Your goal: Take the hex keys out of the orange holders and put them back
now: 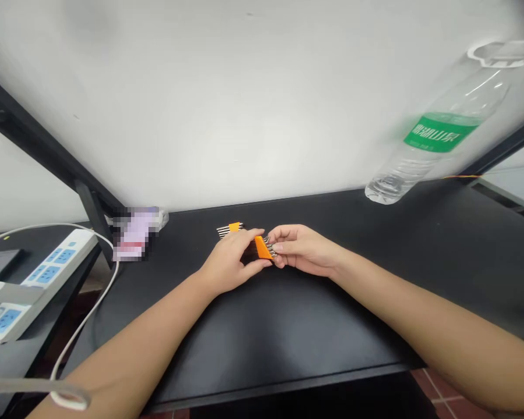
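Observation:
Near the middle of the black table, my left hand [231, 262] is curled around an orange holder [263, 248], its thumb and fingers at the holder's edges. Several silver rods, which look like hex keys [272, 249], stick out of the holder toward the right. My right hand [303, 250] pinches at these rod ends with thumb and fingers; its fingertips partly cover them. Just behind my left hand lies another orange piece [234, 227] with several thin metal rods [223, 231] pointing left. My left hand hides part of it.
A tall clear bottle with a green label [441, 132] stands at the back right by the white wall. A blurred-out pinkish packet [133, 235] is at the back left. On the left, a white power strip [48, 279] and a looping pale cable [89, 314] lie near my left forearm.

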`<action>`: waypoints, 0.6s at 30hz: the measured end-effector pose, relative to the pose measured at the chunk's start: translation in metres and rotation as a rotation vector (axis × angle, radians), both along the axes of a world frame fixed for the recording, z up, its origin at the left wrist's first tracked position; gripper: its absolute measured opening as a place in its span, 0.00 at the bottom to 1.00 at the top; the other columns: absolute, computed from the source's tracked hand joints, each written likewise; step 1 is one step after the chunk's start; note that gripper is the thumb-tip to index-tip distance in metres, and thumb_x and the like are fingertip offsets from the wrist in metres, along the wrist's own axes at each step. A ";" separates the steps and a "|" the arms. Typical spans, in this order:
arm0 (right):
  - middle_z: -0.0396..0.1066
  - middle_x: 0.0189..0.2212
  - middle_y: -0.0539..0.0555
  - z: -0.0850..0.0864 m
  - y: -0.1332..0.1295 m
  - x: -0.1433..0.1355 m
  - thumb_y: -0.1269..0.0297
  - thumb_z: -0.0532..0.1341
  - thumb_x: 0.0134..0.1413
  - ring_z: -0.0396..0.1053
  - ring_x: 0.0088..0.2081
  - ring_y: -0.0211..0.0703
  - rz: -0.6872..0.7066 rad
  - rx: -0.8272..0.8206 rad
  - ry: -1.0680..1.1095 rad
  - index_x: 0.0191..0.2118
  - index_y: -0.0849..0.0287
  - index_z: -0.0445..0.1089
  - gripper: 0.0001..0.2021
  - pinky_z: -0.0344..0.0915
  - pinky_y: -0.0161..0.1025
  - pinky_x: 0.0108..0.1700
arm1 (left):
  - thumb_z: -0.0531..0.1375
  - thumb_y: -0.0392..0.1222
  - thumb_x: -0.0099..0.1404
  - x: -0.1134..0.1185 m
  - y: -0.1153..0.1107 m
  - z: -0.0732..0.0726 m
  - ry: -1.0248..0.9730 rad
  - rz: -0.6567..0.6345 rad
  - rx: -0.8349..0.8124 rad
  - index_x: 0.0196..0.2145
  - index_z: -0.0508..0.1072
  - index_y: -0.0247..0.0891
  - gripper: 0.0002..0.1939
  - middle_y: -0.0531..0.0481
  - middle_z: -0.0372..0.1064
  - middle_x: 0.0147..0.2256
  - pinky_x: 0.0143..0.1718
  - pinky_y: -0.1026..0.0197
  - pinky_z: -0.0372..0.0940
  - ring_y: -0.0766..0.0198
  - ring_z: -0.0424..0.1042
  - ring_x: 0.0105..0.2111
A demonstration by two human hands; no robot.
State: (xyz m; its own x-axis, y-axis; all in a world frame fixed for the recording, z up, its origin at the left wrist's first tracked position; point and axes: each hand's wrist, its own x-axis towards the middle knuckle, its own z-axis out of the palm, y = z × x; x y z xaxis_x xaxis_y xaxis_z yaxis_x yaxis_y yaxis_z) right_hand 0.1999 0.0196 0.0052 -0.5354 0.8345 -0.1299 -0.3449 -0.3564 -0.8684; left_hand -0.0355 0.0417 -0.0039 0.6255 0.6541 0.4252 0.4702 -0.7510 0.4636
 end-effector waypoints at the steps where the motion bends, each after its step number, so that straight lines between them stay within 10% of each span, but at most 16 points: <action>1: 0.75 0.30 0.51 -0.001 0.000 -0.001 0.66 0.74 0.52 0.72 0.29 0.35 -0.008 -0.013 0.011 0.41 0.61 0.75 0.12 0.71 0.35 0.36 | 0.66 0.53 0.65 0.000 0.000 0.000 0.002 0.008 -0.005 0.62 0.63 0.44 0.32 0.43 0.72 0.56 0.54 0.49 0.71 0.53 0.74 0.51; 18: 0.71 0.29 0.48 0.001 0.002 0.007 0.62 0.70 0.56 0.72 0.26 0.36 0.247 -0.059 -0.044 0.41 0.59 0.66 0.14 0.70 0.34 0.29 | 0.62 0.49 0.69 -0.001 0.000 0.001 0.064 -0.124 -0.044 0.65 0.59 0.42 0.31 0.42 0.72 0.51 0.51 0.52 0.71 0.55 0.74 0.47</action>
State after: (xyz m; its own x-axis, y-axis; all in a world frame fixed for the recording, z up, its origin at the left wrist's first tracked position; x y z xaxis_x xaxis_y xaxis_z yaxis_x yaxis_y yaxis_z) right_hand 0.2069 0.0217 0.0058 -0.7149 0.6694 -0.2019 -0.2035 -0.4755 -0.8558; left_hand -0.0364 0.0415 -0.0027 0.7278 0.5870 0.3545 0.4047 -0.7850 0.4690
